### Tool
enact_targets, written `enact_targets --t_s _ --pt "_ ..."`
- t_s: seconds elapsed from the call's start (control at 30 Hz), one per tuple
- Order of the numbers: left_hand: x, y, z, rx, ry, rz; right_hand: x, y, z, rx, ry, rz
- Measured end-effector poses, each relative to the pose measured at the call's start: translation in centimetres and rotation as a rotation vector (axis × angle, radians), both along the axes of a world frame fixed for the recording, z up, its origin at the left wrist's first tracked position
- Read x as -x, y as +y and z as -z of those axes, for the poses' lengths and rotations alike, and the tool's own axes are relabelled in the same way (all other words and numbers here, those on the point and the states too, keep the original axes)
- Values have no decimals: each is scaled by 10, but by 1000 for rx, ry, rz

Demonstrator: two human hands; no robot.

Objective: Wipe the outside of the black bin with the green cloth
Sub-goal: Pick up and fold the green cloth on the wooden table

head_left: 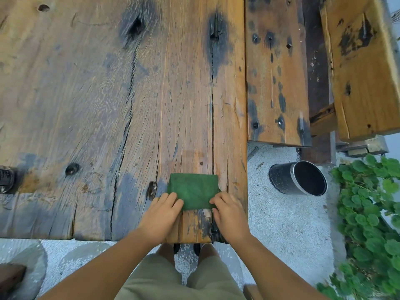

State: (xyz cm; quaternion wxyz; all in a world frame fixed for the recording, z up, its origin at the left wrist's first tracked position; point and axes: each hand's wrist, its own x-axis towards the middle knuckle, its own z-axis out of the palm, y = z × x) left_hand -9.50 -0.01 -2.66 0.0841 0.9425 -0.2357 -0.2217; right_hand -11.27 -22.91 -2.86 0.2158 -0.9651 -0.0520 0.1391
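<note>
A folded green cloth [193, 190] lies flat on the wooden table [108, 105] near its front right corner. My left hand [162, 213] rests on the cloth's near left corner with fingers pressing on it. My right hand [228, 211] presses the near right corner the same way. The black bin [297, 177] stands on the gravel ground to the right of the table, round, with a silver rim and an open mouth facing up. Neither hand touches the bin.
A wooden bench [278, 72] runs along the table's right side, with a second plank [363, 68] further right. Green leafy plants [372, 224] grow right of the bin. A dark object [6, 178] sits at the table's left edge. Pale gravel [285, 224] covers the ground.
</note>
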Motion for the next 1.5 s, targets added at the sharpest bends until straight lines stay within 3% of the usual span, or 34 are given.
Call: enact_targets --t_s 0.23,0.67,1.07,1.3,1.5 --pt "9 5 -2 3 43 -1 3 4 -7 54 51 -3" --pt "-67 -17 -4 122 -26 -128 -46 26 -18 65 156 190" --pt "-93 -15 5 70 181 -294 -60 29 3 -15 283 414" --pt "-69 -14 3 14 204 -452 -86 24 3 -56 259 262" --pt "-31 -15 8 157 397 -686 -121 36 2 -33 236 -8"
